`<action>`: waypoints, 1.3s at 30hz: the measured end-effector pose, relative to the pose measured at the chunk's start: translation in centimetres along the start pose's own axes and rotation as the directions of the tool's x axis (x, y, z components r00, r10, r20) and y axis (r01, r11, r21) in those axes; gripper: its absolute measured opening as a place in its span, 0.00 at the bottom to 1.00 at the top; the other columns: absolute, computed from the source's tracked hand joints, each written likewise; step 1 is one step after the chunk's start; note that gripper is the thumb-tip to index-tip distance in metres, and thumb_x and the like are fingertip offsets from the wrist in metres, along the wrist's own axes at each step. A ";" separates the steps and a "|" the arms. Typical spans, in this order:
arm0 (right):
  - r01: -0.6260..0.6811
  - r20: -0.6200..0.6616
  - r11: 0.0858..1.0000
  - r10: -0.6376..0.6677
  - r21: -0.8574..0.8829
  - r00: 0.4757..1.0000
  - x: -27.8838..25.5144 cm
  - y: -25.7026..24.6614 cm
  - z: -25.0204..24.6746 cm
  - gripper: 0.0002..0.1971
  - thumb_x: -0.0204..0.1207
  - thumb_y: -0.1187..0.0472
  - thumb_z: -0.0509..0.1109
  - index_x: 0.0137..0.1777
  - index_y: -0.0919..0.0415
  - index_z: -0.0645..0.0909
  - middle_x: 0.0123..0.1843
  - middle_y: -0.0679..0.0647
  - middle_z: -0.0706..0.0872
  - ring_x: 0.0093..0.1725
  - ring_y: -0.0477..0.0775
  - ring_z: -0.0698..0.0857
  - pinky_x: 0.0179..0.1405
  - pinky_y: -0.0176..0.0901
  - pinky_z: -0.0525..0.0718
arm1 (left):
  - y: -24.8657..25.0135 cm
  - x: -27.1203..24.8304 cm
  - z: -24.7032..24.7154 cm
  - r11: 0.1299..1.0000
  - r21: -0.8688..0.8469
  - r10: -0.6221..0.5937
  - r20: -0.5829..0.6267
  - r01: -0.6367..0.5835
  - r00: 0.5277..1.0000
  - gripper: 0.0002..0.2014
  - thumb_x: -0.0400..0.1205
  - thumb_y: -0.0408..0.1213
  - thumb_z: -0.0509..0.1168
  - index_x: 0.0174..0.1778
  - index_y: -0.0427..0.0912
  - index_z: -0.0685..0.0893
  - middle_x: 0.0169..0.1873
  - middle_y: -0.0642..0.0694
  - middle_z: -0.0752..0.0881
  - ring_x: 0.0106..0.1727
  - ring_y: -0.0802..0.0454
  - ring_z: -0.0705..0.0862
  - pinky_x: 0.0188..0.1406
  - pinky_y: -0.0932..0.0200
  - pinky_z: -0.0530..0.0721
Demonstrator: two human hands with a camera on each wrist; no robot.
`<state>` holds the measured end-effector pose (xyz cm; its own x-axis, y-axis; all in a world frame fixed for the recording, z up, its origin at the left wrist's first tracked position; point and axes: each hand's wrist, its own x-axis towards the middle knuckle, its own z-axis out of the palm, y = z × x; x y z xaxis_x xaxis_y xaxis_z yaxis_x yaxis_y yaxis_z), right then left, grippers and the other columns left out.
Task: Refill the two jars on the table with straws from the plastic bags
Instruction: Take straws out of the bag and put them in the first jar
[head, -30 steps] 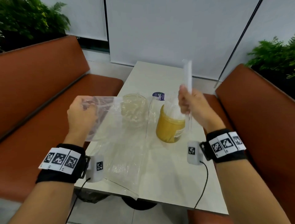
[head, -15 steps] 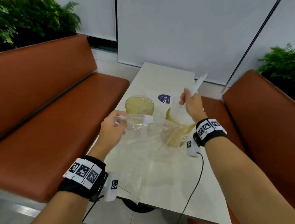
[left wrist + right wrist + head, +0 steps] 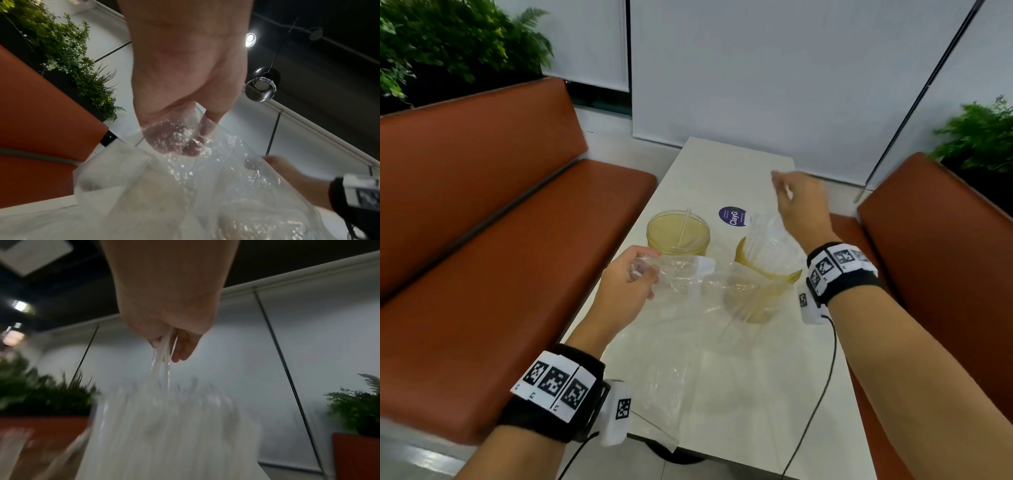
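Right wrist view blurs straws (image 3: 162, 353) pinched by fingers (image 3: 180, 352); left hand (image 3: 626, 284) grips bag (image 3: 688, 284).

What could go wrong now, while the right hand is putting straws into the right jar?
1. The right hand grips only a few straws loosely above the packed right jar; some may slip onto the table.
2. The plastic bag, held by the left hand, drapes against that jar and might tip it.
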<state>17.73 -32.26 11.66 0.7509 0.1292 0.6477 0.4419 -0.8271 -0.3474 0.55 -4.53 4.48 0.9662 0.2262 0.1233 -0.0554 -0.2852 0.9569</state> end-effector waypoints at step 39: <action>-0.298 0.421 0.935 0.354 -0.195 0.835 -4.8 4.2 1.0 0.28 0.92 0.50 0.44 0.84 0.65 0.67 0.82 0.64 0.72 0.84 0.65 0.67 0.84 0.58 0.56 | 0.1 0.4 -0.9 0.997 0.038 -0.077 0.082 0.074 0.994 0.14 0.85 0.28 0.63 0.56 0.53 0.86 0.40 0.45 0.90 0.36 0.53 0.85 0.36 0.56 0.81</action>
<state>16.52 -35.79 6.43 0.9902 0.0457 0.1321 0.0939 -0.9178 -0.3857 0.71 -3.60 4.85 0.9850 0.1701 0.0272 0.0261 -0.3032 0.9526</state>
